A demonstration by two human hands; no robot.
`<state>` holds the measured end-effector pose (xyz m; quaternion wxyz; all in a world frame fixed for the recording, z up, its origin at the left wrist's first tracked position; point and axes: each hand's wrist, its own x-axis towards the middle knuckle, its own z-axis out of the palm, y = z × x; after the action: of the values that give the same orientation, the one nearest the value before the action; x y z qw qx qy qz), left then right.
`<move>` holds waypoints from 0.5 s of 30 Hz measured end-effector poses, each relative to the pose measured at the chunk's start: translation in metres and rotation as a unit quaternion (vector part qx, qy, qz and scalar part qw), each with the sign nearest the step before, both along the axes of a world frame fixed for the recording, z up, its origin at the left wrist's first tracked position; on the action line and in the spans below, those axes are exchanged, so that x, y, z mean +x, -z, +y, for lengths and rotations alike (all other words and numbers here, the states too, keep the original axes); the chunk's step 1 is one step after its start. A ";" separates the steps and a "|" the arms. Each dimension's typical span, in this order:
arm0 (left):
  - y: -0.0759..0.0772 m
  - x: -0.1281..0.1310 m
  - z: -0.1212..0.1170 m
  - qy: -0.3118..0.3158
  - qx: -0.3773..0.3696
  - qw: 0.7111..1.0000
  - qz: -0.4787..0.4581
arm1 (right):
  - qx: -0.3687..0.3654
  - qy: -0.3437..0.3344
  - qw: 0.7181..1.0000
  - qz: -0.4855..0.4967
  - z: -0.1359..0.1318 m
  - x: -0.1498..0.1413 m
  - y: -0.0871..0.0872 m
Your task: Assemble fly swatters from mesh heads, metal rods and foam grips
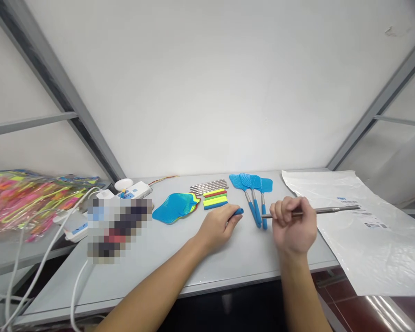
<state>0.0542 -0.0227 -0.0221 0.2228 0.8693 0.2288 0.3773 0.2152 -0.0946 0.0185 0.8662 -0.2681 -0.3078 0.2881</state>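
My left hand (215,227) is closed around a blue handle sleeve (240,211), whose open end sticks out past the fingers toward the right. In my right hand (293,228) lies a slim metal rod (337,209), held roughly level with one end pointing at the sleeve; the two are apart. Between and beyond the hands are three blue fly swatters (256,197) with blue handles. Left of them lie several coloured handle sleeves (215,200) in a row, and behind these several metal rods (209,186). A pile of swatter heads (173,208), blue on top, rests farther left.
A white plastic bag (370,249) covers the table's right end and hangs over its front edge. Power strips (138,190) with white cables (46,230) stand at the left, near a blurred-out object (119,230). Bagged colourful items (31,198) lie far left. A wall closes the back.
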 end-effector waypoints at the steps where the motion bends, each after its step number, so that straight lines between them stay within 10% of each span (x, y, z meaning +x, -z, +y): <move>1: 0.000 0.001 -0.001 0.005 -0.001 1.000 0.018 | 0.009 -0.025 0.999 0.037 0.000 0.003 -0.004; 15: 0.006 0.004 -0.006 0.016 -0.022 0.993 0.119 | -0.043 -0.090 0.994 0.047 0.018 -0.018 0.014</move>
<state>0.0580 -0.0283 -0.0278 0.2193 0.9065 0.2478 0.2623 0.1973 -0.0761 0.0049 0.8378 -0.2625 -0.2767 0.3907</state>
